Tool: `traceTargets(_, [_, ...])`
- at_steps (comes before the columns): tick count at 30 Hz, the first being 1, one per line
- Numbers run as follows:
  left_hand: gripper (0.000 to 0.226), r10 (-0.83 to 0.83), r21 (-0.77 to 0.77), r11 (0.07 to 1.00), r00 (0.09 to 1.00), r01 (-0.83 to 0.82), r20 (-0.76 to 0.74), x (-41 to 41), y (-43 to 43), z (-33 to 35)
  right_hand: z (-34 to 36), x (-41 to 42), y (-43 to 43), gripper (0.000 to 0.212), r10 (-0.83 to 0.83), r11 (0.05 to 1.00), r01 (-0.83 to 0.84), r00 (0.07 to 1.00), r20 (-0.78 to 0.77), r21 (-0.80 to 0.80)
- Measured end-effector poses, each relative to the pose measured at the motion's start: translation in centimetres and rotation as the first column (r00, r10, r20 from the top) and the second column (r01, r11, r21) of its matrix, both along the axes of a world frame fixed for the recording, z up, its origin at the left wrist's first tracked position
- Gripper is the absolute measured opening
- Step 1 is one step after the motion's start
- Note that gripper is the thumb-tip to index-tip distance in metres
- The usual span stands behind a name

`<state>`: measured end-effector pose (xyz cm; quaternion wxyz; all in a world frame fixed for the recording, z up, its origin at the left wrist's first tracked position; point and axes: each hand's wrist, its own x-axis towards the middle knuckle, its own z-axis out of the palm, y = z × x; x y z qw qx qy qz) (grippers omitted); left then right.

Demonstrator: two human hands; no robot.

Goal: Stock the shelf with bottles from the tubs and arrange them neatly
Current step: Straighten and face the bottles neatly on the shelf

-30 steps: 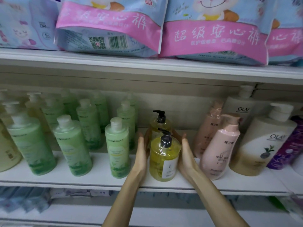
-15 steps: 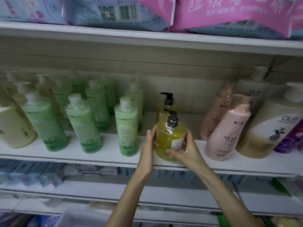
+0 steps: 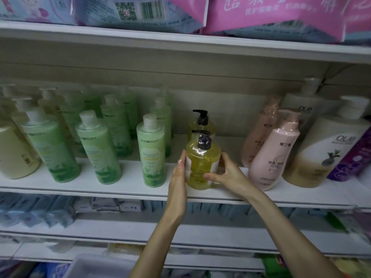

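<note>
Yellow bottle point(image 3: 200, 163) between green bottle point(image 3: 153, 155), pink bottle point(image 3: 275, 157).

Dim, soft light — blurred edges, wide-angle bowing.

Yellow bottle point(image 3: 201, 167): glossy clear plastic; shelf point(image 3: 100, 186) matt.

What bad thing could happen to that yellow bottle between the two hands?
1. The front yellow bottle stands near the front edge of the shelf; if the right hand or left hand slips, it might tip off.
2. The pink bottle stands close beside the right hand, so a bump could topple it.
3. Pushed back too far, it could knock the rear yellow bottle.
</note>
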<state>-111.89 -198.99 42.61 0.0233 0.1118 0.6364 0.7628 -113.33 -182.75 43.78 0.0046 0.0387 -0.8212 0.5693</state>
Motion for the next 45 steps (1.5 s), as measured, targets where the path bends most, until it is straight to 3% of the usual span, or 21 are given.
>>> traceTargets(5, [0.062,0.081,-0.09,0.992,0.996,-0.084,-0.042,0.8,0.1,0.3,0.0,0.6,-0.8,0.077,-0.004,0.999,0.004,1.0,0.011,0.043])
traceTargets(8, [0.06,0.149,-0.268,0.931,0.93,-0.246,-0.335,2.2,-0.2,1.6,0.7,2.7,-1.1,0.089,-0.044,0.986,0.058,0.995,-0.092,0.155])
traceTargets(10, [0.059,0.111,-0.298,0.906,0.847,-0.301,-0.52,2.5,-0.4,3.3,2.1,4.6,-0.6,0.09,-0.076,0.965,0.116,0.982,-0.174,0.236])
traceTargets(13, [0.05,0.062,-0.216,0.945,0.785,-0.245,-0.616,2.7,0.5,6.1,4.2,7.5,1.3,0.067,-0.119,0.93,0.218,0.941,-0.316,0.296])
traceTargets(16, [0.047,0.033,-0.04,0.997,0.857,-0.063,-0.515,3.5,3.5,7.2,4.8,9.8,4.3,0.042,-0.261,0.901,0.398,0.816,-0.516,0.173])
traceTargets(18, [0.05,-0.017,0.017,1.0,0.927,0.025,-0.376,3.9,5.8,6.3,4.2,10.5,6.4,0.045,-0.387,0.845,0.526,0.727,-0.568,0.098])
traceTargets(20, [0.051,-0.063,-0.044,0.998,0.956,0.053,-0.285,3.8,8.0,4.5,3.1,10.4,8.1,0.051,-0.484,0.798,0.599,0.699,-0.526,0.062])
traceTargets(23, [0.044,-0.148,-0.111,0.985,0.97,0.128,-0.192,3.5,10.3,2.0,1.4,9.2,9.9,0.063,-0.531,0.825,0.564,0.785,-0.318,0.015])
traceTargets(26, [0.049,-0.182,-0.133,0.977,0.972,0.163,-0.146,3.1,11.3,0.5,0.2,7.7,10.3,0.058,-0.446,0.895,0.439,0.881,-0.157,-0.074])
traceTargets(37, [0.068,-0.099,-0.189,0.978,0.994,0.091,-0.035,3.2,12.0,-0.3,-0.7,6.1,10.4,0.054,-0.388,0.92,0.392,0.907,-0.165,-0.008])
traceTargets(45, [0.053,0.034,-0.134,0.99,0.999,-0.038,-0.03,3.6,11.7,-0.6,-1.1,5.6,9.5,0.058,-0.332,0.943,0.332,0.927,-0.173,-0.031])
